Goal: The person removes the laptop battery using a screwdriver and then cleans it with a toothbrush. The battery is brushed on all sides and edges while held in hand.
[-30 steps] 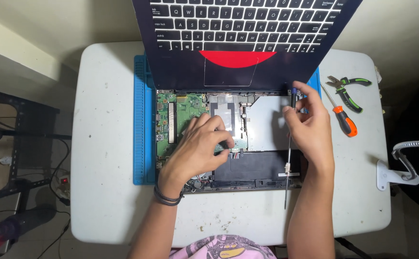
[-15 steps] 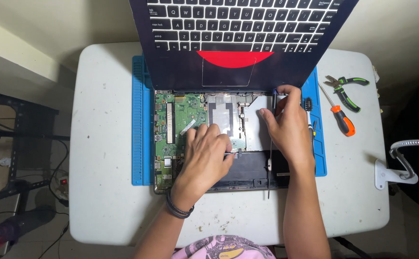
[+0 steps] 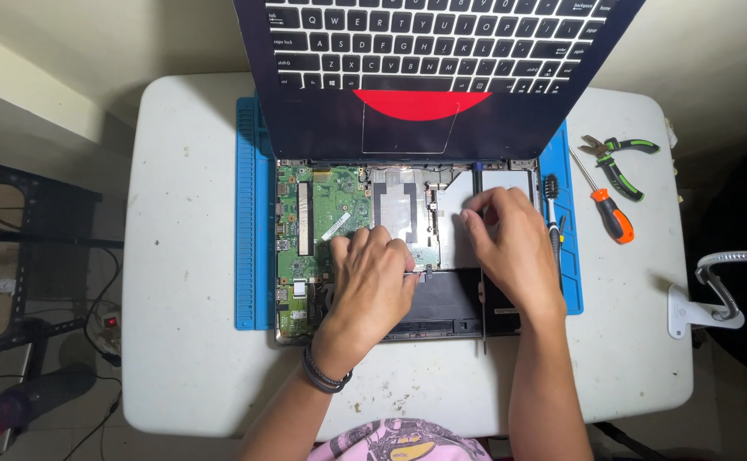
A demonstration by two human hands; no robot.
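Resting on the opened laptop base (image 3: 305, 248), your left hand (image 3: 373, 286) lies flat-curled over the middle of the green circuit board (image 3: 326, 205), fingertips bent down near a small metal bracket at the board's lower edge; whether they pinch anything cannot be told, since the knuckles hide them. Your right hand (image 3: 514, 248) sits over the silver plate (image 3: 506, 181) at the base's right side, fingers loosely curled. A thin dark shaft (image 3: 483, 320) runs down from under the palm towards the table's near edge (probably a screwdriver held in that hand, though the grip itself is hidden).

State of work, judged from the layout: the bottom cover is already off, the board, the foil-covered centre section (image 3: 399, 205) and the black battery strip (image 3: 442, 307) are exposed, and the keyboard half (image 3: 433, 43) is propped up at the far side. No component appears lifted out yet; board and battery still sit in place.

Surroundings: the base lies on a blue work mat (image 3: 249, 213) on a white table (image 3: 185, 341). An orange-handled screwdriver (image 3: 612, 215) and green-handled pliers (image 3: 617, 162) lie to the right, well apart from both hands; a toothbrush-like brush (image 3: 552, 209) lies just beside your right hand.
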